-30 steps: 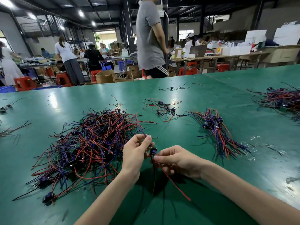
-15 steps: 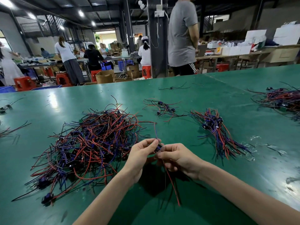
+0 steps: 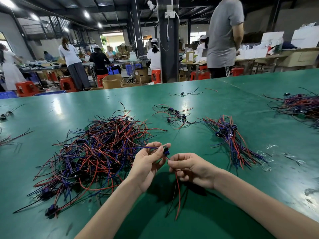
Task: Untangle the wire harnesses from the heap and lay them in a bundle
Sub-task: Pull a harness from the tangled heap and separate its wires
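A big tangled heap of red, blue and black wire harnesses lies on the green table to the left of my hands. My left hand pinches one harness by its dark blue connector, and a purple wire runs from it back toward the heap. My right hand pinches the same harness's red and black wires just below the connector; they hang down to the table. A laid-out bundle of harnesses rests to the right of my hands.
A small loose group of harnesses lies beyond my hands, one single harness farther back. Another heap sits at the right edge, stray wires at the left. A person in grey stands behind the table.
Both hands have lifted the harness slightly and drawn closer together. Its red and black wires now hang straighter below my right hand. The standing person has walked to the right.
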